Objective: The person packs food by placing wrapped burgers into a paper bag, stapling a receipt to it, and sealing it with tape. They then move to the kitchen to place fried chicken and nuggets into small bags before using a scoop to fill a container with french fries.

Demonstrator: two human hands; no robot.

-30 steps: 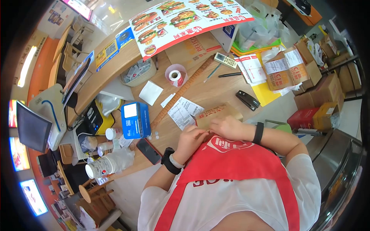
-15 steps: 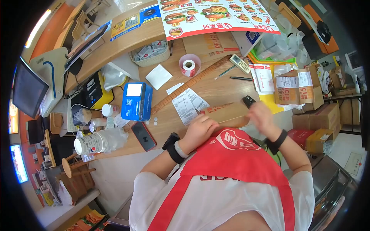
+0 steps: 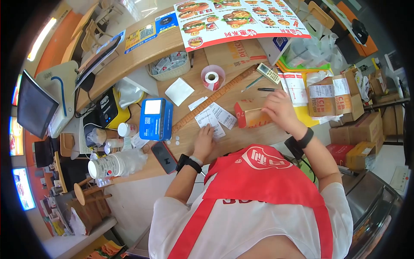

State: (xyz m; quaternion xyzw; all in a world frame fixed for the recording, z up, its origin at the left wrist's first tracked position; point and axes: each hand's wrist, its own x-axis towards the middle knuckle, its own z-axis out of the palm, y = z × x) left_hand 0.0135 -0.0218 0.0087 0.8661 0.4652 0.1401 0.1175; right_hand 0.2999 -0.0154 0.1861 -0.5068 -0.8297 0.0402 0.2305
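Observation:
My left hand [image 3: 204, 141] lies palm down on the wooden counter, fingers stretched, with the fingertips on the lower edge of the printed receipts [image 3: 208, 120]. My right hand [image 3: 279, 108] is closed at the upper right edge of a brown and red paper bag [image 3: 249, 117]. This bag lies on its side just right of the receipts, and its right end is partly hidden by my hand. Left of my left hand is a phone with a red edge [image 3: 164, 157], lying flat beside a blue box [image 3: 155, 118].
Behind the receipts, a long brown patterned strip [image 3: 215, 96] crosses the counter. A paper roll [image 3: 211, 80], a calculator-like remote [image 3: 268, 73] and a pen [image 3: 266, 89] lie farther back. A printed carton [image 3: 322, 102] stands right, stacked cups [image 3: 105, 168] left.
My left hand has moved left, off the paper bag and onto the receipts. The bag has turned and shifted away from my body. The small black object by my right hand no longer shows.

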